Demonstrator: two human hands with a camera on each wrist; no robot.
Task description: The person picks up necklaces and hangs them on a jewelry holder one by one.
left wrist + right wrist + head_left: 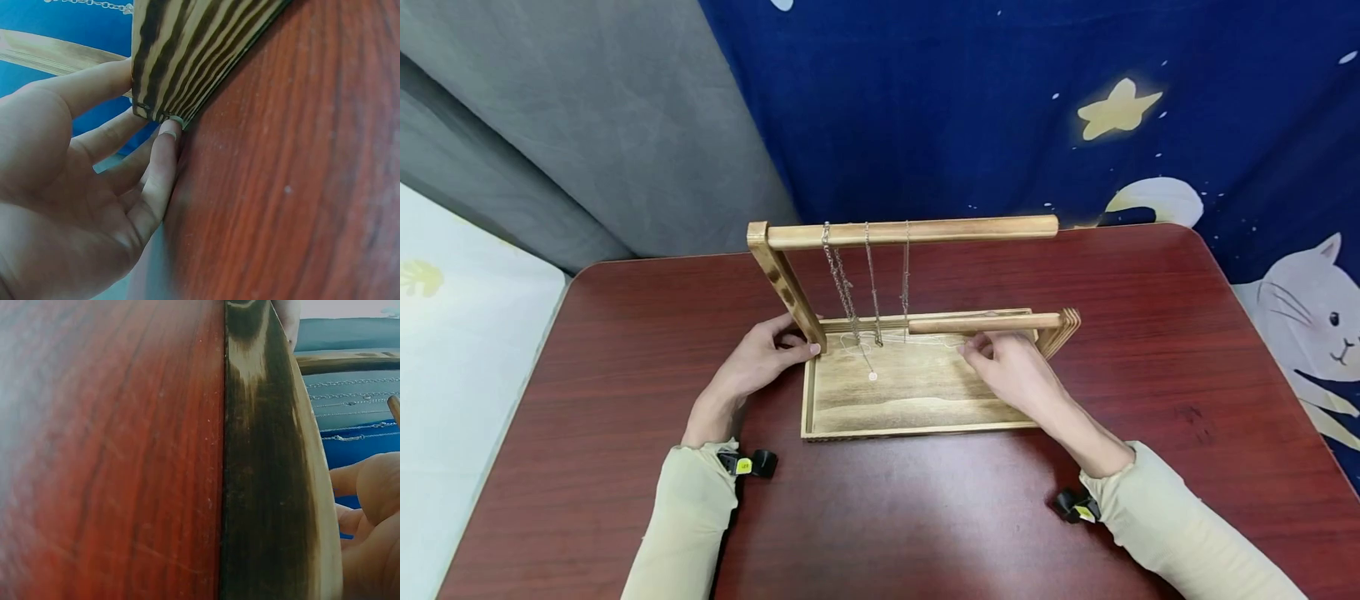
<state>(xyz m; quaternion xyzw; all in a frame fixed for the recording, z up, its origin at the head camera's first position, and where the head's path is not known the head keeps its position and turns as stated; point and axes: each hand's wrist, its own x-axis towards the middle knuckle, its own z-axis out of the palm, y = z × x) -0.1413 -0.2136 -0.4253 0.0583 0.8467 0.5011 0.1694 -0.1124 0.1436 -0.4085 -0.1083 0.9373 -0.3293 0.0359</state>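
A wooden jewelry stand (917,232) with a shallow tray base (917,417) stands on the table. My left hand (758,357) grips its back left corner by the foot of the upright, thumb at the front and fingers behind; the left wrist view shows fingertips against the striped wood side (187,50). Inside the tray, my right hand (1011,371) pinches the end of a thin pale necklace (925,337) below the short lower bar (985,322). Several necklaces (837,279) hang from the upper bar, one with a small round white pendant (872,377).
The dark red table (895,508) extends on all sides of the stand. Behind it hang a grey curtain (587,108) and a blue curtain (925,100) with a star and a cat. Small cameras (763,463) are strapped at both wrists.
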